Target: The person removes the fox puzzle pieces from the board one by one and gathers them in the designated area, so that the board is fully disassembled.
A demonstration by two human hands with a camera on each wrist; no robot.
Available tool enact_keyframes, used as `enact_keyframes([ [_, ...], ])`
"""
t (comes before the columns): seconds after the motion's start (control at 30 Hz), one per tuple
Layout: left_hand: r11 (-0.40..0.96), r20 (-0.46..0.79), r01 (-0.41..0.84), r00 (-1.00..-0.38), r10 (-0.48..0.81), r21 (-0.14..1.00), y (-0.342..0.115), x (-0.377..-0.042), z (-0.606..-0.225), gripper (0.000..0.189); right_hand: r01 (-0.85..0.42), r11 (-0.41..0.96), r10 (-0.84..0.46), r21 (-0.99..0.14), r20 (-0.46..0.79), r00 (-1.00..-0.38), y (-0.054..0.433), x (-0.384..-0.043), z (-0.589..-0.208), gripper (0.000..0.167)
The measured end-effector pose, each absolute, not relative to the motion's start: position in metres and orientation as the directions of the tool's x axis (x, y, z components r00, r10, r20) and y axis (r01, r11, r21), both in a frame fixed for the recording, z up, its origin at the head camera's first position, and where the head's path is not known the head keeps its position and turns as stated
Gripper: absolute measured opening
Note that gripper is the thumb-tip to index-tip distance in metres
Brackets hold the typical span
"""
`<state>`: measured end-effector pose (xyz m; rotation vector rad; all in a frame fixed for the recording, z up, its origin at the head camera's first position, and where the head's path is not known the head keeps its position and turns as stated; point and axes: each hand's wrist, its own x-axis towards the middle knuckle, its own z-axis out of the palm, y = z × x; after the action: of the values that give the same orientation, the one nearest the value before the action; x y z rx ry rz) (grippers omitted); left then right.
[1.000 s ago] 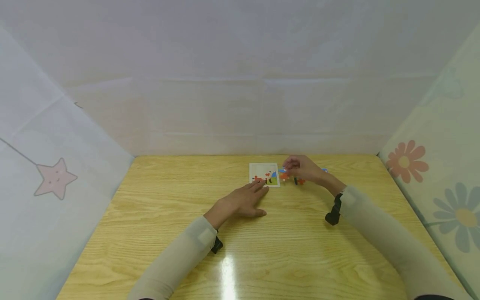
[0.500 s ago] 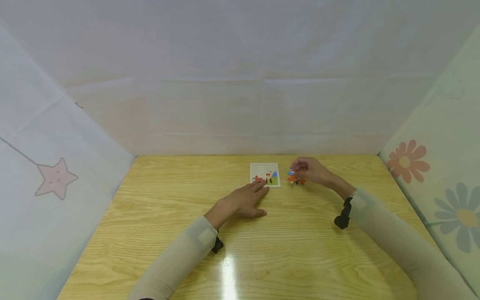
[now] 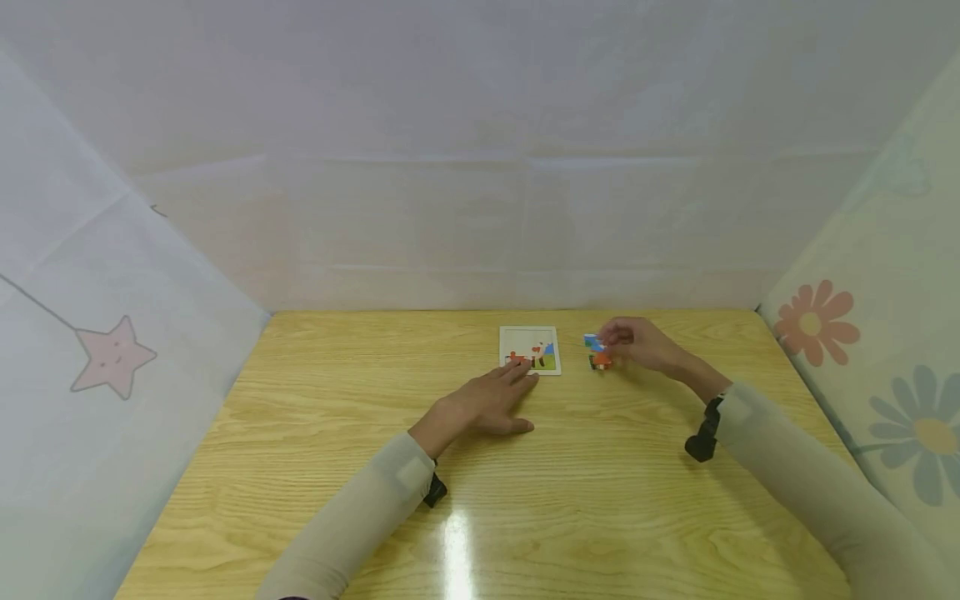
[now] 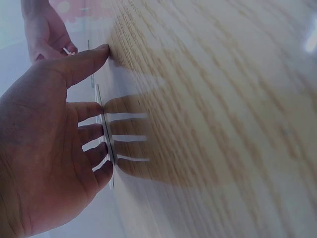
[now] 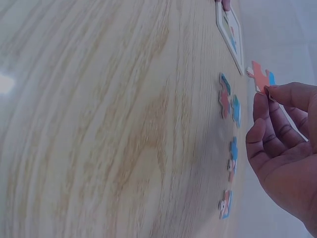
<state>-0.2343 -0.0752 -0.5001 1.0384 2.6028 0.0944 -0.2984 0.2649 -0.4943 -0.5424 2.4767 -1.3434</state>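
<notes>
My left hand (image 3: 491,402) lies flat, its straight fingertips over the lower left edge of a white-rimmed puzzle tray (image 3: 528,327). Inside the tray sit pieces with red, white, blue and green artwork in the lower part; the fingers hide a corner. In the left wrist view, the fingers of this hand (image 4: 54,148) reach the tray's edge. To the right of the tray, my right hand (image 3: 645,346) pinches a red and blue jigsaw piece (image 5: 260,78) between thumb and fingertips, raised above the table in the right wrist view.
Below the right hand lie loose jigsaw pieces: a red and dark one (image 5: 224,96), a blue one (image 5: 236,110), a blue and orange one (image 5: 233,158) and another (image 5: 226,204). The wooden table (image 3: 360,367) ends at a pale cloth wall (image 3: 450,208).
My right hand has moved to the right, away from the tray, with the jigsaw piece in its fingers. The left hand and the tray stay in place.
</notes>
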Motion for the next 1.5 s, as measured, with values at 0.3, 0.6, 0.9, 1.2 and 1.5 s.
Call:
enact_keyframes([
  [0.3, 0.730, -0.276, 0.654, -0.678, 0.681, 0.197, -0.075, -0.234, -0.500, 0.087, -0.191, 0.506, -0.449, -0.841, -0.068, -0.891, 0.280, -0.294, -0.495, 0.028],
  [0.6, 0.729, -0.272, 0.654, -0.678, 0.683, 0.202, -0.075, -0.233, -0.499, 0.086, -0.178, 0.525, -0.432, -0.833, -0.080, -0.898, 0.296, -0.294, -0.502, 0.027],
  [0.9, 0.731, -0.277, 0.655, -0.678, 0.681, 0.194, -0.076, -0.232, -0.498, 0.087, -0.173, 0.578, -0.402, -0.797, -0.094, -0.911, 0.304, -0.294, -0.505, 0.024],
  [1.2, 0.731, -0.277, 0.656, -0.679, 0.680, 0.188, -0.076, -0.234, -0.500, 0.087, -0.182, 0.645, -0.376, -0.742, -0.101, -0.921, 0.307, -0.295, -0.506, 0.020],
  [1.5, 0.728, -0.284, 0.659, -0.673, 0.683, 0.190, -0.075, -0.234, -0.499, 0.088, -0.216, 0.686, -0.369, -0.695, -0.075, -0.926, 0.307, -0.296, -0.512, 0.017],
])
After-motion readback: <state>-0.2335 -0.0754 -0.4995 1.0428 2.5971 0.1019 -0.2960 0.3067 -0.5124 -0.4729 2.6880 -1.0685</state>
